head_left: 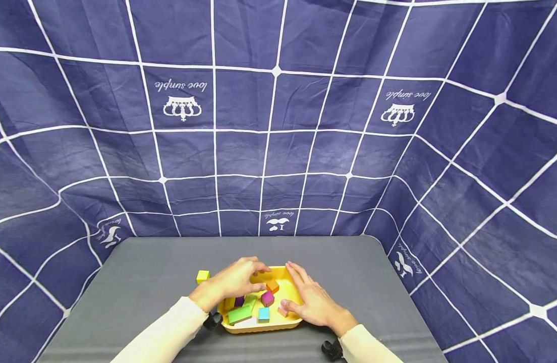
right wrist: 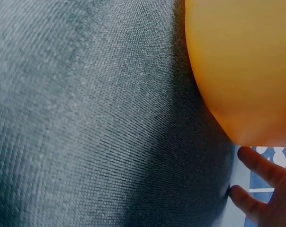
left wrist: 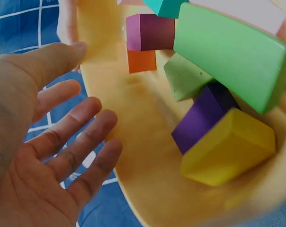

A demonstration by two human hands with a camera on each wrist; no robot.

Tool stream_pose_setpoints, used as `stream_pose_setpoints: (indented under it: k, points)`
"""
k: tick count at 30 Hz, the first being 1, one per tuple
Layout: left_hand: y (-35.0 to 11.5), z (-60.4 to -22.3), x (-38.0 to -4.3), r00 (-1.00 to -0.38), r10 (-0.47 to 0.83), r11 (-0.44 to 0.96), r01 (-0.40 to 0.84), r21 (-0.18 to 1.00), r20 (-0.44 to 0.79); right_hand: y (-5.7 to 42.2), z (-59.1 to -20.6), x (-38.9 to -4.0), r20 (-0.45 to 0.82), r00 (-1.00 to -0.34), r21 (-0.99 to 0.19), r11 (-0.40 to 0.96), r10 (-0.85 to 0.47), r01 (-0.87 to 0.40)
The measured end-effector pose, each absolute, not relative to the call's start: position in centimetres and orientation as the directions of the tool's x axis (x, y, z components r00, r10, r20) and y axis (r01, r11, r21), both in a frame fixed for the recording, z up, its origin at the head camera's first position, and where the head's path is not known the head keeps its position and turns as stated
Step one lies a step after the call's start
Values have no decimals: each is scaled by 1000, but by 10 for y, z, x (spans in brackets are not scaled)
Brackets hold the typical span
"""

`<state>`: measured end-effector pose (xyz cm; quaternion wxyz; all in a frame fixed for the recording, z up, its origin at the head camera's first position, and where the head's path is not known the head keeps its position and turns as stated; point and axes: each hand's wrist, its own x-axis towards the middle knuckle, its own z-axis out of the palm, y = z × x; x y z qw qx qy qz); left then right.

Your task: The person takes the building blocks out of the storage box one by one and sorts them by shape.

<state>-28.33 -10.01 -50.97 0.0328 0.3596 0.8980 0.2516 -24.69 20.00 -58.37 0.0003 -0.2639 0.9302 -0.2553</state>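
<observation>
A yellow tray (head_left: 260,329) holds several coloured blocks. My left hand (head_left: 235,278) hovers by its far left side; the left wrist view shows the fingers spread, with nothing in them. Along the right rim lies my right hand (head_left: 316,301), thumb over the inside beside a pink block (head_left: 282,311), the other fingers fairly straight outside the wall. Between the hands are an orange block (head_left: 272,286) and a magenta block (head_left: 267,298). Nearer me are a light blue block (head_left: 263,315) and a long green block (head_left: 239,315). Yellow (left wrist: 228,146) and dark purple (left wrist: 204,113) blocks lean together at the left end.
A yellow cube (head_left: 203,276) sits on the grey tabletop (head_left: 160,272), left of the tray beyond my left forearm. Blue cloth (head_left: 242,161) with white grid lines hangs behind and at both sides. Black wrist straps (head_left: 331,350) show at my sleeves.
</observation>
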Motion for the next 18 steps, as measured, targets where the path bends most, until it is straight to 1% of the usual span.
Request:
stream_pose_setpoints:
  k: [5,12,15,18]
  points:
    - [-94,-519,-287,-713,696,591,635,497,84,195,-590,-242,134,-855,-482,721,-501,-498]
    - [-79,-524,-294,-686,727,572,629,527,30,197,-588,-240,155,-856,-469,726,-493,-503]
    - [-74,-527,-297,-683,730,585,633,507,10,198,-587,-244,152,-856,-468,727,-494,-503]
    - [-70,-529,-300,-686,727,588,621,519,-3,199,-586,-247,147,-858,-472,727,-493,-499]
